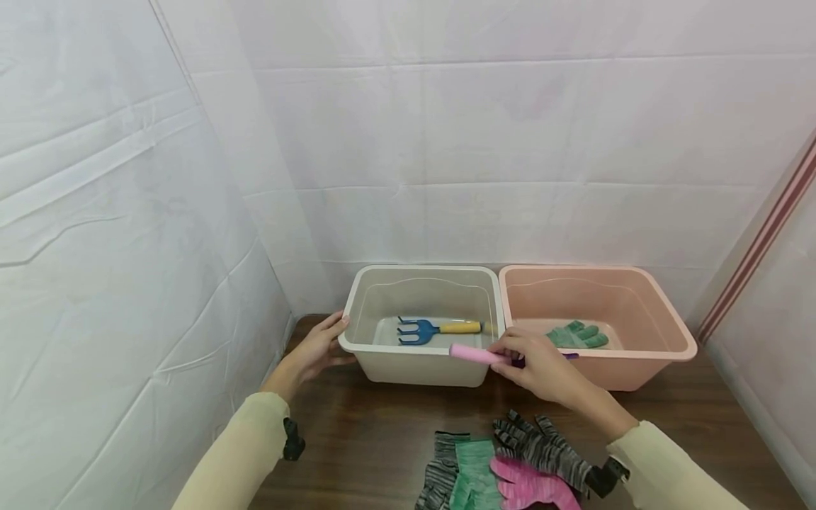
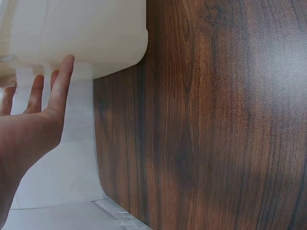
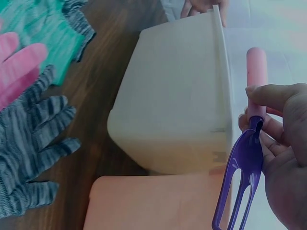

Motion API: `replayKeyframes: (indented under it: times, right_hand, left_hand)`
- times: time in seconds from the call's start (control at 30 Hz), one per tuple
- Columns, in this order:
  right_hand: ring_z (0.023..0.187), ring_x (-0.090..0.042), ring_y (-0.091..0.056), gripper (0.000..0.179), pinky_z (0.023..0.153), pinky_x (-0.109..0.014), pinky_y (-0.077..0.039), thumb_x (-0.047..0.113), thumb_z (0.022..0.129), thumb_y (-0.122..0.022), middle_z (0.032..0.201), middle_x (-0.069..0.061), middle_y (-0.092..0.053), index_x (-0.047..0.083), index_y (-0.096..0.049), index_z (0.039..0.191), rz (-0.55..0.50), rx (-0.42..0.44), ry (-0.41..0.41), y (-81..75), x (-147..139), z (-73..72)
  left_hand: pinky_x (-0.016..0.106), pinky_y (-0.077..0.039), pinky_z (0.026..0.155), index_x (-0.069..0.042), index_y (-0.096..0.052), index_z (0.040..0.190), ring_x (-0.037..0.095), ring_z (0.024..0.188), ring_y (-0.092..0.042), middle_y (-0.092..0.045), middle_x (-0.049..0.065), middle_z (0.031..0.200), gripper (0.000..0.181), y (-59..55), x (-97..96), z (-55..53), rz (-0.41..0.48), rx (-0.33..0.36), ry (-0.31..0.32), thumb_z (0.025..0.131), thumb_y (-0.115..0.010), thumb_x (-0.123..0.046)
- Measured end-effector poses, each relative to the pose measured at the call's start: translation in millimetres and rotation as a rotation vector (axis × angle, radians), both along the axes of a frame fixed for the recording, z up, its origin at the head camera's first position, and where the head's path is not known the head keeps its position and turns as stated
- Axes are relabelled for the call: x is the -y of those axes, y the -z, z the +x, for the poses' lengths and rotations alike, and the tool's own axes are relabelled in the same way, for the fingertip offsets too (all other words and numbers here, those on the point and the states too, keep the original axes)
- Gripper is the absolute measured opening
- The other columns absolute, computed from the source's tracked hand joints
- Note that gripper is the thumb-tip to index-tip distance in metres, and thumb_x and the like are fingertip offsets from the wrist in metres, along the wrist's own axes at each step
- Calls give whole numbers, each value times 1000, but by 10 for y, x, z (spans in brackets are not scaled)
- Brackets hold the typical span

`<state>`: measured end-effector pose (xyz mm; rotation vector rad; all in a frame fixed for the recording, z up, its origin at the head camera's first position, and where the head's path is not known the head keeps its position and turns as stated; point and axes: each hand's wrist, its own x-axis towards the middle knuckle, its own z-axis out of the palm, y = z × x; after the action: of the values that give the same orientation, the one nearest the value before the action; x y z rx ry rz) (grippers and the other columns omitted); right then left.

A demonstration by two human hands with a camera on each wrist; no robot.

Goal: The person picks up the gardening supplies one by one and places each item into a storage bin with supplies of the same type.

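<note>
In the head view, my right hand (image 1: 538,365) pinches the pink handle of a small purple garden fork (image 1: 469,353) between thumb and fingers. It hangs over the front rims where the two bins meet, handle toward the left. The right wrist view shows the fork's long purple tines (image 3: 244,167) pointing downward. My left hand (image 1: 316,347) touches the left end of the off-white bin (image 1: 417,367), its fingers fairly straight against the outer wall in the left wrist view. Inside that bin lies a blue hand rake (image 1: 417,331) with a yellow handle.
A peach bin (image 1: 663,333) stands right beside the off-white one, with a green glove (image 1: 576,334) inside. In front, on the dark wood table (image 1: 357,446), lie a pink glove (image 1: 529,485), green gloves (image 1: 477,471) and grey striped gloves (image 1: 542,446). White sheets (image 1: 497,127) hang behind.
</note>
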<state>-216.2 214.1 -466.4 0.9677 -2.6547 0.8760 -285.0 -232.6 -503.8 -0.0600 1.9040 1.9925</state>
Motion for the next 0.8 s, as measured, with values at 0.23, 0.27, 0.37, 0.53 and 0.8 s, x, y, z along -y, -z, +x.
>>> replayKeyframes:
  times: [0.23, 0.27, 0.37, 0.53, 0.8]
  right_hand:
    - [84, -11, -56, 17, 73, -29, -53, 21, 98, -79, 100, 8, -64, 17, -79, 115, 12, 47, -7, -97, 152, -138]
    - [84, -11, -56, 18, 73, -29, -53, 22, 99, -79, 100, 9, -63, 17, -78, 116, 14, 54, -10, -108, 171, -152]
    - [85, -10, -57, 18, 74, -30, -55, 22, 100, -77, 99, 9, -62, 17, -78, 117, 7, 76, -18, -145, 230, -184]
    - [86, -11, -59, 19, 75, -30, -56, 19, 98, -79, 98, 9, -63, 16, -78, 117, -14, 74, -32, -198, 337, -269]
    - [83, -16, -62, 20, 72, -31, -57, 10, 92, -85, 96, 0, -67, 8, -79, 111, -49, 1, -76, -255, 535, -485]
  left_hand:
    - [66, -47, 108, -15, -23, 170, 45, 154, -33, -30, 22, 169, 63, 13, -12, -9, 3, 9, -9, 116, -46, -37]
    - [66, -48, 108, -15, -23, 170, 44, 154, -33, -30, 22, 169, 63, 13, -13, -10, 2, 10, -9, 116, -46, -37]
    - [65, -49, 107, -16, -23, 170, 45, 154, -33, -30, 22, 169, 62, 21, -5, -11, -4, 6, -5, 116, -45, -36]
    - [65, -49, 107, -16, -23, 170, 45, 154, -31, -29, 22, 170, 62, 22, 4, -14, -2, 2, 1, 116, -45, -37]
    - [64, -50, 107, -15, -21, 170, 44, 154, -31, -27, 22, 170, 65, 22, 21, -14, -4, 5, -6, 115, -46, -39]
